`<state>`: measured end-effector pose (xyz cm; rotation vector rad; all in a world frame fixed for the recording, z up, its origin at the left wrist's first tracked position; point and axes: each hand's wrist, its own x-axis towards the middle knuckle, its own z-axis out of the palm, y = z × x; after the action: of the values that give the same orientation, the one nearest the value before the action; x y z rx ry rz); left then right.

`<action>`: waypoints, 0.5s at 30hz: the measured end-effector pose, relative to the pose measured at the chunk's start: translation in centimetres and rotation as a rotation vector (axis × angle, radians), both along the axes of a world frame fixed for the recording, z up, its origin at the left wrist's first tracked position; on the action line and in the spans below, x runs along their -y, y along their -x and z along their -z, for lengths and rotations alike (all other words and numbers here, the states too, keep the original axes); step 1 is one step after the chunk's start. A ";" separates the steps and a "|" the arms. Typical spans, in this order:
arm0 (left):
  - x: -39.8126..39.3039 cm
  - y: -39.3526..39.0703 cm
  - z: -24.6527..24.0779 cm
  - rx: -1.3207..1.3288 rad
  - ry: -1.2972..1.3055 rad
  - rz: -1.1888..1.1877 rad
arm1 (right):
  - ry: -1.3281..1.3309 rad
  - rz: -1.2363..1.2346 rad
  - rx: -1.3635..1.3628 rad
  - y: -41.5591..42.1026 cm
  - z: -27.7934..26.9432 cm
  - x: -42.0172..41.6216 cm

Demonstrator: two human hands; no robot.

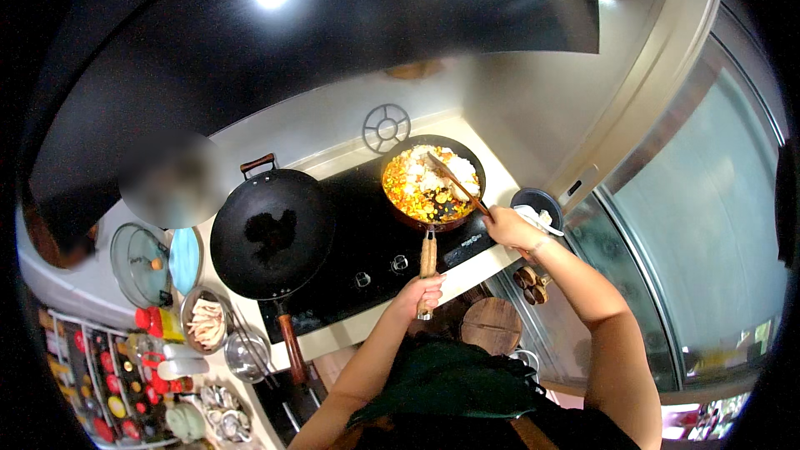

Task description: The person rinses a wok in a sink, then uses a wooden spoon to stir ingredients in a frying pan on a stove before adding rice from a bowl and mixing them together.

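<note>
A dark frying pan [480, 165] stands on the right side of the black cooktop [356, 231]. White rice [462, 174] lies in it over diced yellow and orange food [400, 184]. My left hand [420, 295] is wrapped around the lower part of the pan's light wooden handle [428, 256]. In my right hand [514, 228] is a brown wooden spatula [459, 184], held by its shaft at the pan's right rim. Its blade rests among the rice, so the tip's exact depth is hard to tell.
Left of the pan sits a black wok [300, 200] with wooden handles. Glass lids [134, 262], a bowl of pale strips [206, 325], a steel ladle or strainer [247, 356] and several seasoning bottles line the left counter. A dark bowl [537, 197] stands at the right corner. A range hood [375, 19] hangs above.
</note>
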<state>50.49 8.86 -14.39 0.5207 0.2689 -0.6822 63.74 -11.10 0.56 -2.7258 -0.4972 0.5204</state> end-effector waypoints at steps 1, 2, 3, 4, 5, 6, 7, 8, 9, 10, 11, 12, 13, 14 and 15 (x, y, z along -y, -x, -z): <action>0.1 -0.1 0.1 -0.007 0.009 0.007 | 0.083 0.019 0.044 -0.4 0.6 -1.0; 0.3 -0.1 0.1 -0.010 0.022 0.011 | 0.167 0.039 0.087 -0.6 1.1 -2.4; 0.3 -0.1 0.2 -0.013 0.033 0.010 | 0.249 0.054 0.131 -1.1 1.8 -3.5; 0.2 -0.1 0.3 -0.017 0.042 0.008 | 0.285 0.069 0.101 -1.4 3.0 -4.0; 0.4 -0.2 0.2 -0.021 0.070 0.017 | 0.321 0.085 0.072 -1.4 4.2 -4.3; 0.3 0.0 0.4 -0.015 0.066 0.013 | 0.310 0.101 0.066 -0.8 4.8 -4.7; 0.3 0.1 0.4 -0.009 0.062 0.011 | 0.332 0.130 0.058 -0.3 5.3 -5.3; 0.3 0.1 0.5 -0.012 0.055 0.007 | 0.361 0.106 0.057 -0.2 5.4 -5.5; 0.2 0.3 0.3 -0.024 0.043 0.008 | 0.387 0.084 0.047 0.3 5.3 -5.7; 0.1 0.3 0.1 -0.036 0.032 0.009 | 0.439 0.045 0.064 0.2 6.2 -5.6; 0.1 0.3 -0.2 -0.021 -0.004 0.011 | 0.491 0.005 0.081 0.0 7.0 -5.5; 0.1 0.4 -0.4 -0.019 -0.017 -0.003 | 0.552 -0.025 0.006 -0.3 6.0 -6.1; 0.2 0.4 -0.5 -0.017 -0.029 -0.017 | 0.543 -0.006 0.012 -0.7 6.2 -6.5; 0.2 0.3 -0.4 -0.015 -0.026 -0.012 | 0.534 0.013 0.017 -1.2 6.8 -6.9; 0.1 0.4 -0.5 -0.018 -0.023 -0.002 | 0.525 0.036 0.017 -1.6 7.7 -6.9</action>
<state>50.13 8.73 -13.94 0.5366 0.2946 -0.6832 65.32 -4.23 -7.11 -3.2292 -0.3508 0.7021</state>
